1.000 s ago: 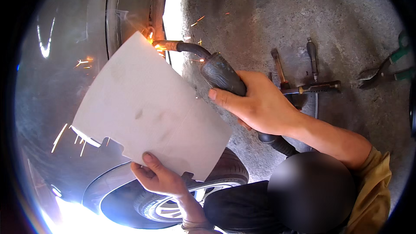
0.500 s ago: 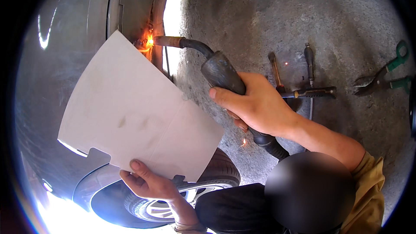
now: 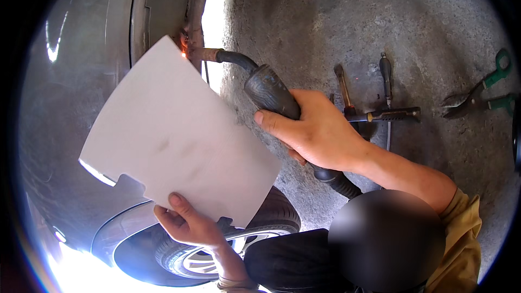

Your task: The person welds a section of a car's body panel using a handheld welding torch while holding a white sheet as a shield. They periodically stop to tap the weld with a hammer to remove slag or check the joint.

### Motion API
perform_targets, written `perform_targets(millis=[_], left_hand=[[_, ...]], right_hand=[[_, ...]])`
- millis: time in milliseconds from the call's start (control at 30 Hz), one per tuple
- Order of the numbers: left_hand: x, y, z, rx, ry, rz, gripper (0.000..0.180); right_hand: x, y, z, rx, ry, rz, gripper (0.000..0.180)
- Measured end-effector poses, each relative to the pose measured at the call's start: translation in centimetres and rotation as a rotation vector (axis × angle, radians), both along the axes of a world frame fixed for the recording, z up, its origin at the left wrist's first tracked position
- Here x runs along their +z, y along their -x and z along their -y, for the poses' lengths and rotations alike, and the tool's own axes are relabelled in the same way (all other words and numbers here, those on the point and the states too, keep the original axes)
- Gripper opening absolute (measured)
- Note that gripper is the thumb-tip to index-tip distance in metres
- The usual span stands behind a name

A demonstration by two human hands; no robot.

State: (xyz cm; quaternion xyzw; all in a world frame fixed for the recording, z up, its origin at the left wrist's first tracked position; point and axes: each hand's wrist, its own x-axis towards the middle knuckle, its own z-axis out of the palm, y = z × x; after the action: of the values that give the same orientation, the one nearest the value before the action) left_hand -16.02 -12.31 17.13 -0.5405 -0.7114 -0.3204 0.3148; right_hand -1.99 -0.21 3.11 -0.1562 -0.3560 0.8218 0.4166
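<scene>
My right hand [image 3: 320, 130] is wrapped round the black handle of a welding torch [image 3: 269, 91]. Its bent neck and copper-coloured nozzle point left at the lower edge of a grey car body [image 3: 81, 92]. A small orange glow [image 3: 184, 53] shows just off the nozzle tip. In my left hand [image 3: 187, 222] is a large white sheet [image 3: 179, 130], flat and stiff-looking, pinched near its lower edge with the thumb on top. The sheet's upper corner reaches close to the glow and covers part of the car panel. What lies behind the sheet is hidden.
A car wheel [image 3: 271, 214] stands below the sheet. On the concrete floor [image 3: 304, 21] to the right lie a hammer [image 3: 393, 114], a screwdriver-like tool [image 3: 386, 73], another slim tool [image 3: 342, 84] and green-handled snips [image 3: 483, 89]. The torch's ribbed cable [image 3: 344, 185] runs down behind my arm.
The bright flame and sparks at the nozzle have shrunk to a faint glow. The torch has shifted slightly left, and the sheet has moved a little right, its top corner nearer the nozzle.
</scene>
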Motion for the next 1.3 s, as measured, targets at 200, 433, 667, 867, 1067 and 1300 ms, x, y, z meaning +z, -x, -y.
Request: perform_targets(millis=[200,433,667,867,1067,1300], left_hand=[[-0.4,0.6,0.0,-0.024,0.049,0.005,0.037],[-0.2,-0.1,0.3,0.011,-0.106,-0.005,0.039],[0.1,0.3,0.6,0.033,-0.102,-0.03,0.041],[-0.2,0.3,0.4,-0.002,-0.076,0.013,0.038],[-0.3,1.2,0.2,-0.047,0.015,-0.015,0.035],[-0.5,0.5,0.1,-0.005,0.041,0.007,0.038]], right_hand=[[-0.2,0.3,0.0,-0.037,-0.003,0.005,0.039],[-0.7,0.4,0.1,-0.006,0.073,-0.025,0.035],[-0.3,0.4,0.3,0.024,0.074,-0.085,0.036],[-0.4,0.7,0.1,0.042,0.068,-0.096,0.036],[0.0,0.4,0.1,0.038,0.047,-0.072,0.038],[-0.1,0.5,0.0,0.048,0.028,-0.058,0.035]])
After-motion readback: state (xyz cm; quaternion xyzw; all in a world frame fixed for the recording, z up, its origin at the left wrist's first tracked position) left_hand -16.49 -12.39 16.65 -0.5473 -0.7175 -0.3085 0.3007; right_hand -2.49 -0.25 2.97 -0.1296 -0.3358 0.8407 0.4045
